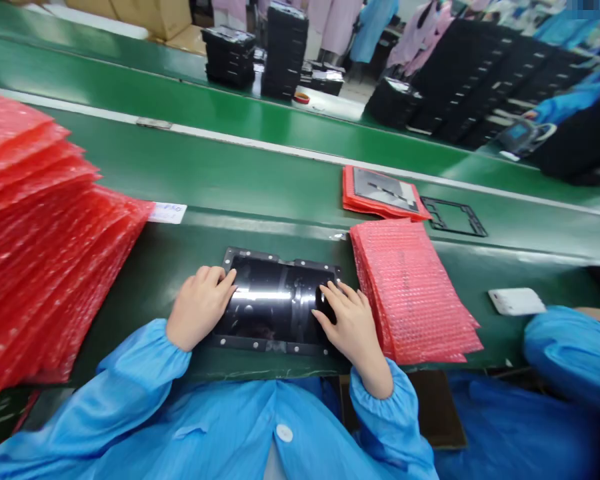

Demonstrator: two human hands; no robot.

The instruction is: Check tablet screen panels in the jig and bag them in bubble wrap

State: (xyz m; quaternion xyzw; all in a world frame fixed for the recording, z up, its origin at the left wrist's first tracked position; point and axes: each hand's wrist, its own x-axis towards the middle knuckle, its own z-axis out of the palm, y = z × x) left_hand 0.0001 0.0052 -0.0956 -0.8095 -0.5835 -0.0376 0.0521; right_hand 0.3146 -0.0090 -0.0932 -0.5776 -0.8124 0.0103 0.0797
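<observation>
A glossy black display panel lies flat in front of me, with a dark border strip carrying several pale round dots along its near and far sides. My left hand has its bent fingers close together around the panel's left edge, the fingertips on its face. Over the right end, my right hand rests with fingers spread and thumb apart, tips touching the glossy surface. The undersides of both hands' fingers are hidden. Just right of that hand is a stack of pink bubble-wrap bags.
A tall pile of red bubble-wrap bags fills the left side, a paper label beside it. Further back right sit a wrapped panel and a black frame. A white device lies near a co-worker's blue sleeve.
</observation>
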